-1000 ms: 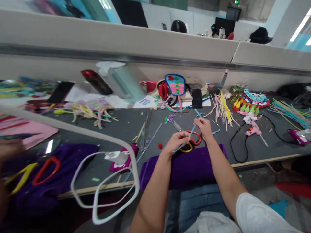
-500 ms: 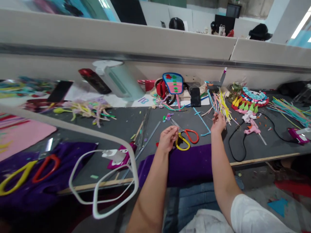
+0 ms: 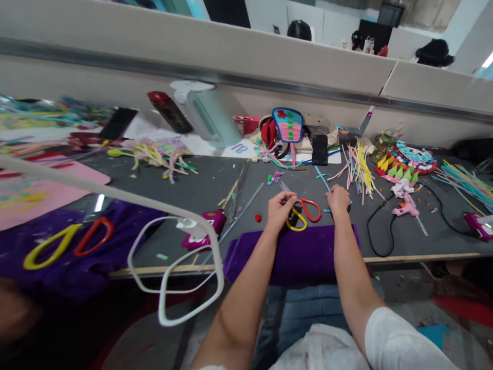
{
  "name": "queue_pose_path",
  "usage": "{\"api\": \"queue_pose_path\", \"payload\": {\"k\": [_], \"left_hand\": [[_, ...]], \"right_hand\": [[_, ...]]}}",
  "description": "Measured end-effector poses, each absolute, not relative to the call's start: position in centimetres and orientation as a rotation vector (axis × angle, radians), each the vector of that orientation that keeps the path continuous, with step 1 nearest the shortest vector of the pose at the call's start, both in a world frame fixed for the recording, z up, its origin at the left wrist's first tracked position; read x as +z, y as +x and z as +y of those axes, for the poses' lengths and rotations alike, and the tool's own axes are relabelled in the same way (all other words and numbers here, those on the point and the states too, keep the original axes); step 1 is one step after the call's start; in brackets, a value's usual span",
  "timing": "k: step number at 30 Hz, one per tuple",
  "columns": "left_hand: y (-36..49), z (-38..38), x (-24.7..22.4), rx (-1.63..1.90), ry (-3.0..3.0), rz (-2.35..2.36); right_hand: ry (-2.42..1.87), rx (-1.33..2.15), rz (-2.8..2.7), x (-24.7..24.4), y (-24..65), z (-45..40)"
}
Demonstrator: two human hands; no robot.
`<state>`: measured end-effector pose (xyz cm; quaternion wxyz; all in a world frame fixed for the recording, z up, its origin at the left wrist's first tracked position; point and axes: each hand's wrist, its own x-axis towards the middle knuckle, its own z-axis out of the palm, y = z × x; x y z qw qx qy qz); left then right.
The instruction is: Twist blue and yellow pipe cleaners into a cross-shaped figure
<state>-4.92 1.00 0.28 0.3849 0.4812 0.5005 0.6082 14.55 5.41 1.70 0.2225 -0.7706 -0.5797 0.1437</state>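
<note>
Tbl (image 3: 406,241): jar (image 3: 383,145) beyond R hand (image 3: 339,199), contents unclear.

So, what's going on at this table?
Someone is doing craft work by hand. Their right hand is at a thin light-blue strip on the dark table, though its grip is hard to make out. The left hand, fingertips together, is beside red-and-yellow-handled scissors; whether it holds anything is unclear. A folded purple cloth lies at the table's near edge, with pastel strips and a pink glue gun off to the right.
</note>
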Motion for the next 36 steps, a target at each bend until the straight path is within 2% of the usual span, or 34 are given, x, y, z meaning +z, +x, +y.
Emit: {"api": "queue_pose_path", "payload": {"k": [5,10,15,17,20,23,27,32,36], "left_hand": [[-4.7,0.8,0.6,1.558,1.3,1.249],[-4.2,0.9,0.6,1.507,1.309,1.252],[-2.1,1.8,2.1,1.177,1.221,1.028],[-0.9,2.3,3.3,1.041,1.199,0.862],[0.6,3.4,4.7,0.896,1.221,0.633],[1.4,4.6,4.9,0.901,1.261,0.656],[1.1,5.1,3.7,0.901,1.214,0.703],[-0.5,5.1,2.9,1.019,1.004,0.602],[-2.0,5.9,2.9,1.237,0.854,0.562]], "right_hand": [[-2.223,0.363,-1.586,2.7,14.4,4.9],[-1.985,0.272,-1.373,4.0,14.7,4.3],[-1.56,0.4,-1.245,4.6,14.8,4.2],[-1.493,0.453,-1.201,4.7,14.8,4.2],[-1.508,0.322,-1.189,4.9,14.7,4.0],[-1.531,0.191,-1.264,4.9,14.5,3.8],[-1.445,0.198,-1.317,4.7,14.2,3.7],[-1.239,0.234,-1.015,4.3,14.8,4.3],[-1.189,0.579,-0.735,3.8,15.0,5.2]]}}
